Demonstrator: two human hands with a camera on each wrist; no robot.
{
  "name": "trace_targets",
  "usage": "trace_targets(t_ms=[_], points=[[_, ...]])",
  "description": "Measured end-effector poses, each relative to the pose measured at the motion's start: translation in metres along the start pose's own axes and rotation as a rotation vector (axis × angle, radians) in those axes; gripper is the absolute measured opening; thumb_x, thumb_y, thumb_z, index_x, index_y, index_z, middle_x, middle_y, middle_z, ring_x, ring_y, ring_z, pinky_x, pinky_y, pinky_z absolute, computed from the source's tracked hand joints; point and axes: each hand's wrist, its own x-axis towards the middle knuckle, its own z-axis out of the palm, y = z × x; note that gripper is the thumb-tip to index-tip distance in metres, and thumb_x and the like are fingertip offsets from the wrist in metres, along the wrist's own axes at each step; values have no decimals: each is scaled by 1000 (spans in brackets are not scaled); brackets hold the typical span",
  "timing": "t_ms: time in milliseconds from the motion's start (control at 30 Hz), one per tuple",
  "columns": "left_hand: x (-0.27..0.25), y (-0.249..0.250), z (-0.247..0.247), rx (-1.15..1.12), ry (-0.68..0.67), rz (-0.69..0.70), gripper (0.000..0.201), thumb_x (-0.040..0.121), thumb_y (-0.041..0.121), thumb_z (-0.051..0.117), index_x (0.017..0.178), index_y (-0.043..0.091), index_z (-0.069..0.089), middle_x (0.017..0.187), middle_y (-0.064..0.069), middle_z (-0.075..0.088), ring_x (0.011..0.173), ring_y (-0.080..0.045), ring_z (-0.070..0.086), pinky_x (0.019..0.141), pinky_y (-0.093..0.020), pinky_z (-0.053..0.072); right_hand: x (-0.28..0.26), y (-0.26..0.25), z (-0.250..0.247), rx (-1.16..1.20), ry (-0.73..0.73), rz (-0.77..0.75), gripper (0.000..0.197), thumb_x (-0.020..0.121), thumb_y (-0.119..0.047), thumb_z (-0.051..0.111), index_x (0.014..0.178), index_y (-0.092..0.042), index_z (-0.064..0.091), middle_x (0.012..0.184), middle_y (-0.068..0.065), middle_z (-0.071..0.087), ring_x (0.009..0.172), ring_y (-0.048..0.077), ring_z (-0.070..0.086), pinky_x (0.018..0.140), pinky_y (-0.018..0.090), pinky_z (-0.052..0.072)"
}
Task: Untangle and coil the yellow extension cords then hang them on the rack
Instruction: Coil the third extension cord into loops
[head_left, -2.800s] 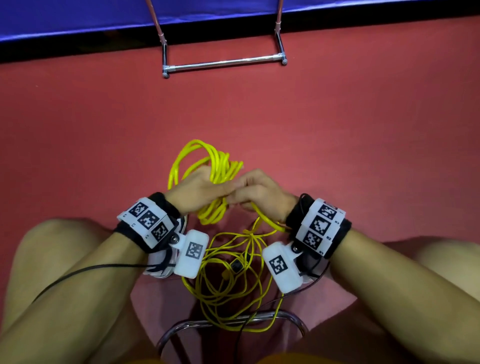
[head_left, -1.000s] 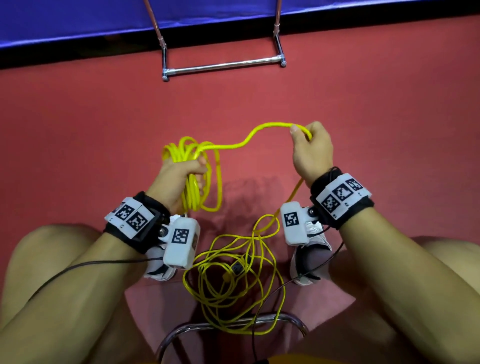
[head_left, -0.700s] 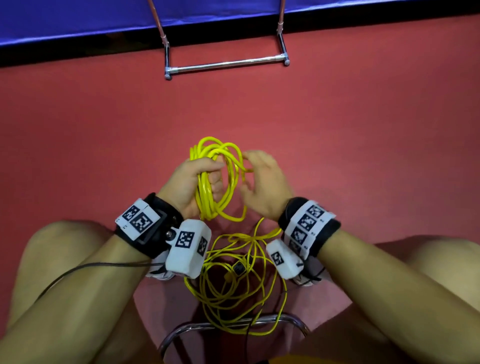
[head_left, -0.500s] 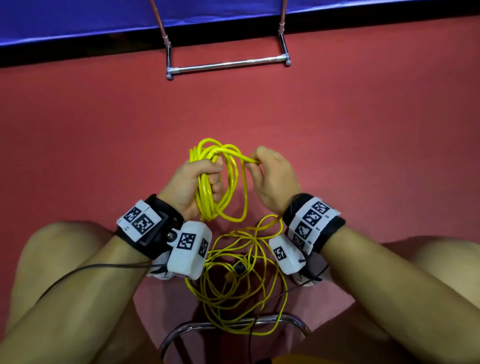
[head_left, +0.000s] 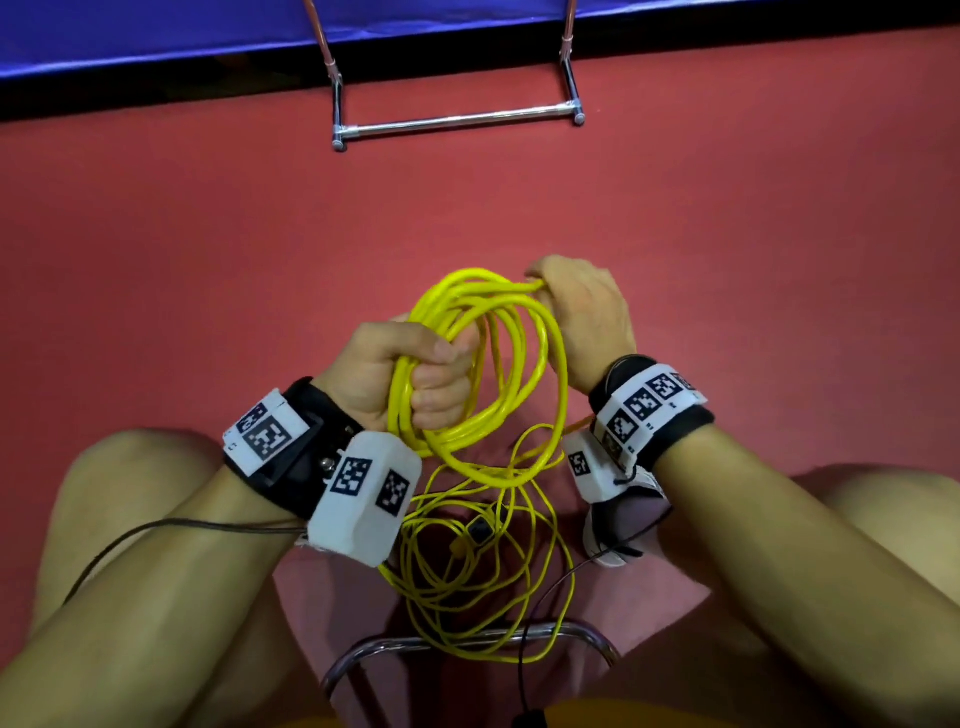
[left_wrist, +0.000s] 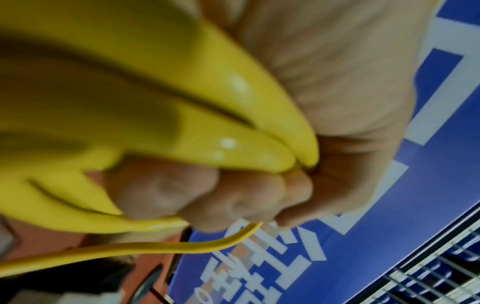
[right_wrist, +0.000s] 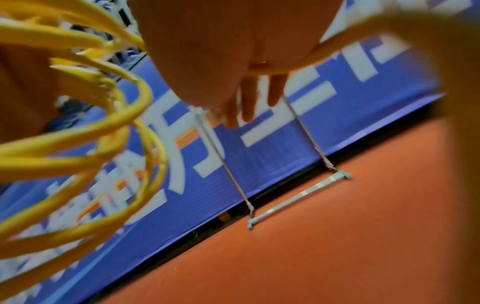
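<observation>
The red floor (head_left: 208, 270) fills most of the head view. Along its far edge runs a blue banner (head_left: 156, 31) with large white characters; in the wrist views these are blurred and cut off, so they cannot be read. The chrome rack (head_left: 457, 120) stands on the floor against the banner, its base bar lying crosswise and its two uprights rising out of the frame. Nothing hangs on the part of it that shows.

The person sits with bare knees to either side, above a curved chrome tube (head_left: 467, 647) at the bottom edge. Each wrist wears a black band with white square-code tags and a white camera block; the tags carry patterns only, no legible text.

The yellow extension cords (head_left: 488, 566) are in two parts. A loose tangle lies on the floor between the knees, with a small dark plug (head_left: 480, 530) in its middle. Above it, a coil (head_left: 511, 364) of several loops is held up in the air between the hands.

The left hand (head_left: 400, 374) has its grip closed in a fist round the coil's left side, the strands bunched through the palm. The right hand (head_left: 582, 317) is at the coil's top right, its grip curled over a strand there, and the cord trails down past the wrist to the tangle.

Half a second ago the right hand pinched the strand lower, just beside the left; it has since moved up and outward, and the coil looks wider and rounder. The left hand has kept its hold.
</observation>
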Motion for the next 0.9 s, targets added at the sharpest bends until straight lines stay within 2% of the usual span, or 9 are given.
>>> trace_targets(t_ms=[100,267,333,433,567,667,700,800,900], points=[[-4,8,-1,-246,-117,89,12,82,6,59,93,0,58,56,1,37,49,-15,36,49,-26,36,1,15,10,111,-208,358,19,88,-14,48,104,-21,54,90,7,71,88,37,65,78,44,51],[-4,23,-18,-502,17,329,25,80,6,61,103,-3,60,55,-1,49,50,-19,54,52,-30,49,-28,-18,42,379,-609,319,29,92,-22,42,74,-5,57,70,16,63,66,33,64,61,41,48],[-4,32,-25,-583,112,424,33,76,5,65,108,-2,62,54,0,54,51,-17,56,53,-30,51,-41,-26,60,547,-722,425,30,99,-12,52,69,-12,49,57,7,55,55,25,67,50,33,44],[-6,43,-35,-561,441,624,31,77,15,58,106,5,65,58,6,54,52,-9,55,52,-23,48,-53,-26,69,759,-813,491,30,93,2,60,69,-11,50,47,-5,53,45,8,61,46,19,40],[-13,50,-54,-108,875,614,26,95,4,47,107,8,69,68,9,68,61,-5,62,56,-21,47,-66,-25,68,761,-848,475,28,94,3,59,71,-12,53,55,-3,59,47,-1,52,54,16,43],[-14,54,-47,-197,786,757,19,94,6,51,96,23,60,83,4,68,64,-10,60,56,-23,46,-79,-27,66,502,-926,427,17,103,-20,49,87,-17,51,72,-2,59,65,12,55,74,34,47],[-13,53,-44,-176,805,772,23,93,4,55,99,26,57,87,1,70,62,-10,59,55,-23,46,-80,-30,62,400,-932,385,13,105,-26,45,96,-17,49,75,-3,57,69,16,54,74,34,44],[-6,39,-43,245,936,752,48,84,-2,65,119,29,53,104,-7,74,61,-15,58,57,-26,48,-73,-49,40,228,-919,162,9,106,-27,39,107,-17,39,82,2,50,77,21,47,70,28,31],[0,28,-50,689,1033,587,30,73,6,74,97,25,71,95,4,77,70,-13,58,66,-27,46,-65,-70,22,101,-939,-29,23,106,-31,38,121,-15,40,80,1,49,84,25,48,73,32,32]])
